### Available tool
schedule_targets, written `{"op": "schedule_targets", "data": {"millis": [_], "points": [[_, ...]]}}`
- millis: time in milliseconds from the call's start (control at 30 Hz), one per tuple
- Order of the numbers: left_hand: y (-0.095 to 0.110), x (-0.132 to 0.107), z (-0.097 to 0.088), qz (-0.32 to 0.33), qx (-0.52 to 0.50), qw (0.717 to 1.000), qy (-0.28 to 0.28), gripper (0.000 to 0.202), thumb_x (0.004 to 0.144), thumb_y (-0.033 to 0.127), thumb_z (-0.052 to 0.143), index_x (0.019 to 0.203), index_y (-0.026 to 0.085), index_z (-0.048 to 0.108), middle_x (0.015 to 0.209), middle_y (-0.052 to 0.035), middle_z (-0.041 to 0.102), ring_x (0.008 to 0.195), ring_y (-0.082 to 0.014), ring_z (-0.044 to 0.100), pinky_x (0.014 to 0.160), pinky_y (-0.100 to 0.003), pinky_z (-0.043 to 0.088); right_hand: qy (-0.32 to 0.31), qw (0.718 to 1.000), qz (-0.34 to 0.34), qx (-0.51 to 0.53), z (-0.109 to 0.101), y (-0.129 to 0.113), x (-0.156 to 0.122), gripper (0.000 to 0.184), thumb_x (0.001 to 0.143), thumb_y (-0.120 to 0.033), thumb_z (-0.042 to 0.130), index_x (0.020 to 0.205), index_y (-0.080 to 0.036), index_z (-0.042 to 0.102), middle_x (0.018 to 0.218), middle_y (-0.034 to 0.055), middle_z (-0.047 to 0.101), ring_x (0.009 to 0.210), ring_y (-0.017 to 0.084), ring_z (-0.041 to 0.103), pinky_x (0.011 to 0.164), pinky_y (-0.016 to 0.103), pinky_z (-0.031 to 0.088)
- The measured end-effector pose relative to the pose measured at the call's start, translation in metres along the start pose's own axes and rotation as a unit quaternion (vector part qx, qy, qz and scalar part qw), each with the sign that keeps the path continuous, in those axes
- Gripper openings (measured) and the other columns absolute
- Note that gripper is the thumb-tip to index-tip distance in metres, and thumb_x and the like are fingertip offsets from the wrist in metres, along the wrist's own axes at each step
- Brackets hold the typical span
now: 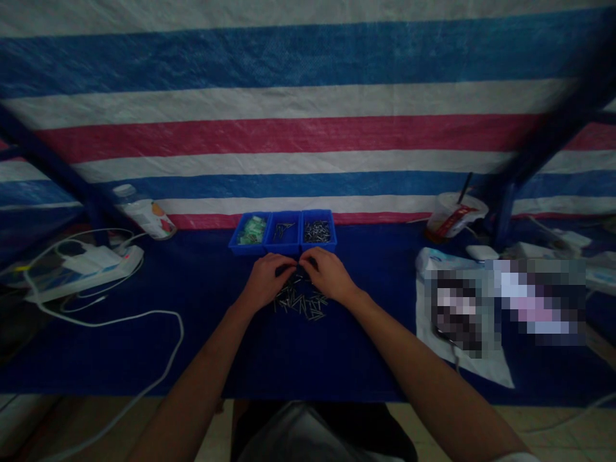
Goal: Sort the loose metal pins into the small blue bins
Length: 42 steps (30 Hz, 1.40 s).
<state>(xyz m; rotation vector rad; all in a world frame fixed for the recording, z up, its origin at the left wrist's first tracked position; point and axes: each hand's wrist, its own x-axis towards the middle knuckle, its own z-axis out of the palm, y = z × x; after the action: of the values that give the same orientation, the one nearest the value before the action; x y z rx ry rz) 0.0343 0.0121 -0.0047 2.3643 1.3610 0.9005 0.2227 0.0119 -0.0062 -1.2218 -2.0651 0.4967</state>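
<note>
1. My left grip [264, 280] and my right grip [328, 274] sit close together above the desk [366, 362], fingers curled down and fingertips almost meeting. I cannot tell whether either grip is closed on anything.
2. The loose metal pins [301, 303] lie scattered on the desk's dark blue cover, directly below both grips and partly hidden by them.
3. Just beyond my grips stands a blue three-compartment tray [250, 247]. Its right compartment holds a heap of metal pins [317, 231], its middle one a few dark pins [283, 230], and its left one small green items [251, 230].
4. To my left are a white power strip [81, 271], a white cable [120, 319], and a tilted plastic bottle [147, 215].
5. To my right are a plastic cup with a straw [455, 217] and a white bag [462, 359] under pixelated objects too blurred to tell.
6. A striped tarp [298, 128] hangs behind the desk.
</note>
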Motion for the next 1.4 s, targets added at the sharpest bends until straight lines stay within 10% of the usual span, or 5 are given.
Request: {"op": "schedule_targets", "data": {"millis": [200, 567, 833, 1000, 1400], "points": [[0.003, -0.001, -0.004, 0.017, -0.033, 0.998, 0.057, 0.008, 0.085, 0.025, 0.067, 0.089, 0.021, 0.072, 0.094, -0.0040, 0.075, 0.090, -0.0200, 0.067, 0.086, -0.036, 0.051, 0.005, 0.992, 0.059, 0.112, -0.001, -0.006, 0.001, 0.025, 0.094, -0.033, 0.050, 0.077, -0.019, 0.061, 0.066, -0.0025, 0.058, 0.059, 0.012, 0.051, 0.057, 0.026, 0.033], [0.005, -0.003, -0.004, 0.013, -0.041, 0.994, 0.096, 0.015, 0.088, 0.027, 0.063, 0.099, 0.018, 0.068, 0.090, -0.0048, 0.070, 0.084, -0.0188, 0.064, 0.080, -0.034, 0.051, 0.029, 0.931, 0.153, 0.332, -0.006, 0.000, 0.011, 0.015, 0.084, -0.032, 0.056, 0.078, -0.019, 0.059, 0.069, -0.0010, 0.060, 0.058, 0.012, 0.052, 0.060, 0.026, 0.040], [-0.008, -0.003, -0.006, -0.022, 0.012, 1.000, 0.003, 0.015, 0.091, 0.026, 0.057, 0.097, 0.019, 0.068, 0.091, -0.0045, 0.069, 0.087, -0.0202, 0.063, 0.082, -0.036, 0.048, 0.084, 0.871, 0.261, 0.409, -0.015, 0.009, 0.012, 0.032, 0.077, -0.042, 0.057, 0.055, -0.019, 0.051, 0.052, -0.0031, 0.050, 0.047, 0.010, 0.046, 0.049, 0.025, 0.031], [-0.007, -0.002, -0.008, -0.027, 0.030, 0.998, -0.051, 0.015, 0.089, 0.024, 0.057, 0.096, 0.019, 0.069, 0.097, -0.0051, 0.070, 0.093, -0.0221, 0.063, 0.088, -0.040, 0.047, 0.121, 0.843, 0.294, 0.433, -0.017, 0.010, 0.014, 0.027, 0.075, -0.047, 0.059, 0.076, -0.020, 0.057, 0.061, -0.0033, 0.059, 0.045, 0.010, 0.050, 0.045, 0.024, 0.030], [-0.018, -0.004, -0.006, -0.006, 0.046, 0.993, -0.104, 0.015, 0.089, 0.023, 0.058, 0.090, 0.020, 0.073, 0.096, -0.0055, 0.069, 0.089, -0.0203, 0.063, 0.085, -0.036, 0.048, 0.051, 0.972, 0.135, 0.185, -0.002, 0.007, 0.007, 0.021, 0.085, -0.036, 0.054, 0.076, -0.020, 0.063, 0.067, -0.0010, 0.062, 0.062, 0.014, 0.055, 0.060, 0.026, 0.038]]}}
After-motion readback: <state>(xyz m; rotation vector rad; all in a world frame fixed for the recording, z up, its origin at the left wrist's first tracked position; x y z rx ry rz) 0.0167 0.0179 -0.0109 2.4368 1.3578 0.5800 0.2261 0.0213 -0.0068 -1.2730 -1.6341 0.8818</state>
